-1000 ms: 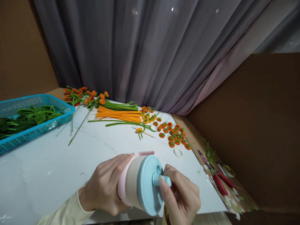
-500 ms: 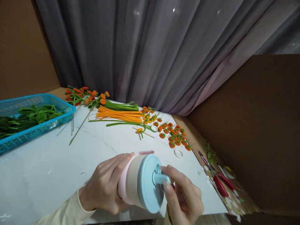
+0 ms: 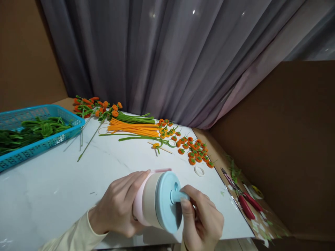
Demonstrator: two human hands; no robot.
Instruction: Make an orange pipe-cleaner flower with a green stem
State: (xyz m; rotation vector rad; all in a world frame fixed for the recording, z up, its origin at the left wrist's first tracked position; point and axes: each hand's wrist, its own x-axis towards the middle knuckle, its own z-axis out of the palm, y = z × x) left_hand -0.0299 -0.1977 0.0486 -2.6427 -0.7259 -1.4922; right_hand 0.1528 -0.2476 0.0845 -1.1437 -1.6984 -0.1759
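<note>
A cup [image 3: 152, 202] with a pink and beige body and a light blue lid [image 3: 167, 209] is tilted above the front of the white table, its lid facing right. My left hand [image 3: 120, 202] is wrapped round the cup's body from the left. The thumb and forefinger of my right hand [image 3: 200, 216] pinch the blue spout [image 3: 179, 196] that sticks out of the lid. A pink handle [image 3: 162, 170] shows at the cup's far side.
Orange pipe cleaners [image 3: 133, 127], green stems and several small orange flowers [image 3: 193, 150] lie across the back. A blue basket [image 3: 39, 144] of green leaves stands left. Red-handled pliers [image 3: 246, 207] lie right, near a white ring [image 3: 199, 171]. A grey curtain [image 3: 157, 52] hangs behind.
My right hand has shifted slightly, and its forefinger has moved down from the lid's recess onto the spout. The cup has turned a little further to the right.
</note>
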